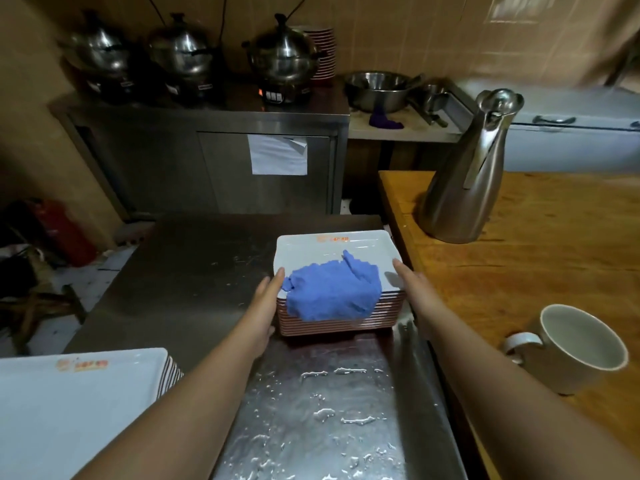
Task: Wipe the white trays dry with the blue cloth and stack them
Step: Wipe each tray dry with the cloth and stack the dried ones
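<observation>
Head view. A stack of white trays (332,315) stands mid-scene on the steel bench (194,271), at its right edge, just beside the wooden bench (536,271). The blue cloth (332,292) lies crumpled on the top tray (311,252), draped over its near rim and down the front of the stack. An orange mark shows at the top tray's far rim (too blurred to read).

The left hand (266,299) lies flat against the stack's left side, fingers straight, fingertips at the top tray's rim; the grip is wide, curled round nothing. The right hand (412,285) lies against the right side, fingers also straight and reaching to the rim; wide grip likewise. The cloth touches neither hand for certain.

A second pile of white trays (79,403) sits near left. Water beads on the near steel surface (329,417).

On the wooden bench: a steel jug (471,174) far, a pale mug (575,348) near right.
</observation>
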